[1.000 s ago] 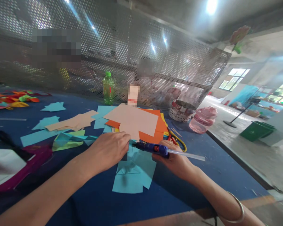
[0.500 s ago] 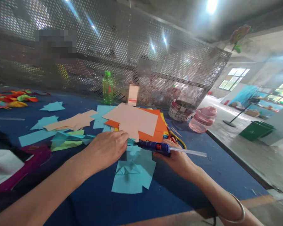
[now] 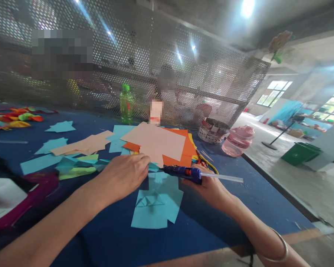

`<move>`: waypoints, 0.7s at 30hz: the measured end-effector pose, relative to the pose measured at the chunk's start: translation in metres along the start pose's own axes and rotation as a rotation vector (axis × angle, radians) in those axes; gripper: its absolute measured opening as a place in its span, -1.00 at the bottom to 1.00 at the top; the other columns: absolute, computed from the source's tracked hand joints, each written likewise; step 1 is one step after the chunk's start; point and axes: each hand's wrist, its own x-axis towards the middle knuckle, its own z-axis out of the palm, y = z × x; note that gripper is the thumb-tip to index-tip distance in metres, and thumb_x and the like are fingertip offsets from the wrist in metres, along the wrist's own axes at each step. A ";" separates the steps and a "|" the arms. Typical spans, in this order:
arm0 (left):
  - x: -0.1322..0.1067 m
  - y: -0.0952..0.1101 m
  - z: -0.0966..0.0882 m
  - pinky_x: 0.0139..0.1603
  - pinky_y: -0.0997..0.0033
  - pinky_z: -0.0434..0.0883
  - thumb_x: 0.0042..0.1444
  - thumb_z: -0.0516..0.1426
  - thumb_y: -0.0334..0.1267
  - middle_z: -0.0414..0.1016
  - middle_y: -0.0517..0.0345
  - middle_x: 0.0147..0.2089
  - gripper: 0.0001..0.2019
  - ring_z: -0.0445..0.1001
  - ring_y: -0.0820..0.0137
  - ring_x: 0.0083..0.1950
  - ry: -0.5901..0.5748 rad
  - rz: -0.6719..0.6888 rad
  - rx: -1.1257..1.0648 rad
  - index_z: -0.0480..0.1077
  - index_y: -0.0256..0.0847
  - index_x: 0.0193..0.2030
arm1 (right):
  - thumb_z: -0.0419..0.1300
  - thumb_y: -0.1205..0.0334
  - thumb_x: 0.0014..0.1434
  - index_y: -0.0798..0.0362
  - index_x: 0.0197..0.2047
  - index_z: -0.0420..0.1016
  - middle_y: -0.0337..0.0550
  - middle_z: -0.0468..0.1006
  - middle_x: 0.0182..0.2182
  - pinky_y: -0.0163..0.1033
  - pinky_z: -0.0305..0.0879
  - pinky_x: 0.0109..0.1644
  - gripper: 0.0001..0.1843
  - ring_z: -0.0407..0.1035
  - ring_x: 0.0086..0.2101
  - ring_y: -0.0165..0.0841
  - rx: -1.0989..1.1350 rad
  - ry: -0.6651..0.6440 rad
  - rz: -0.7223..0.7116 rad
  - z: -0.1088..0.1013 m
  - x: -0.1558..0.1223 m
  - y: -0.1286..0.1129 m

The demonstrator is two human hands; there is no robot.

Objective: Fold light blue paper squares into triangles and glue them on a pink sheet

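Note:
My right hand [image 3: 208, 187] grips a blue glue gun [image 3: 183, 171] with a clear glue stick [image 3: 222, 178] poking out of its back; the nozzle points left. My left hand [image 3: 124, 174] is closed, fingertips pinched on a small teal paper piece [image 3: 153, 167] right at the nozzle. Below both hands lies a stack of teal cut paper [image 3: 156, 205] on the blue table [image 3: 211, 230]. Just beyond the hands sits a pile of peach and orange sheets [image 3: 158, 144].
Teal and peach paper scraps [image 3: 80, 145] lie to the left, coloured shapes [image 3: 13, 118] at the far left. A green bottle [image 3: 126, 104], a woven basket [image 3: 213, 130] and a pink container [image 3: 238, 141] stand near a perforated metal screen [image 3: 156, 66]. Other people sit behind it.
The glue gun has shifted slightly up and to the right; my left hand stays pinched at the nozzle. The view has drifted a little.

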 end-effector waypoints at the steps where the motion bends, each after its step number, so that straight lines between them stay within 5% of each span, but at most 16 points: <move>1: 0.000 0.000 0.000 -0.32 0.25 0.22 0.35 -0.05 -0.35 0.54 0.02 -0.27 -0.78 0.53 0.21 -0.28 0.002 0.000 -0.001 0.41 -0.18 -0.21 | 0.24 0.10 0.36 0.01 -0.26 0.47 -0.13 0.59 -0.30 -0.15 0.35 -0.17 -0.81 0.45 -0.27 -0.21 0.001 0.006 -0.001 0.000 0.000 0.000; 12: -0.001 -0.003 0.002 -0.26 0.20 0.28 0.38 -0.10 -0.34 0.57 -0.01 -0.22 -0.76 0.59 0.15 -0.20 -0.015 -0.003 0.011 0.39 -0.18 -0.17 | 0.26 0.01 0.29 -0.02 -0.24 0.56 -0.10 0.64 -0.24 -0.06 0.43 -0.08 -0.78 0.50 -0.21 -0.14 0.095 0.067 0.076 -0.008 -0.010 0.007; 17: 0.001 -0.002 0.001 -0.27 0.21 0.27 0.38 -0.11 -0.32 0.59 -0.01 -0.20 -0.75 0.58 0.17 -0.21 -0.022 -0.003 -0.005 0.38 -0.17 -0.17 | 0.33 -0.05 0.18 0.04 -0.11 0.57 -0.14 0.60 -0.35 -0.19 0.40 -0.33 -0.64 0.45 -0.39 -0.26 0.235 0.171 0.326 -0.030 -0.035 0.019; 21: 0.002 -0.003 0.003 -0.33 0.22 0.21 0.37 -0.10 -0.30 0.58 -0.02 -0.23 -0.75 0.56 0.18 -0.26 -0.011 -0.014 -0.021 0.39 -0.18 -0.20 | 0.40 -0.24 0.04 0.06 -0.21 0.47 -0.31 0.43 -0.51 -0.30 0.25 -0.55 -0.46 0.25 -0.61 -0.45 0.427 0.316 0.605 -0.060 -0.061 0.042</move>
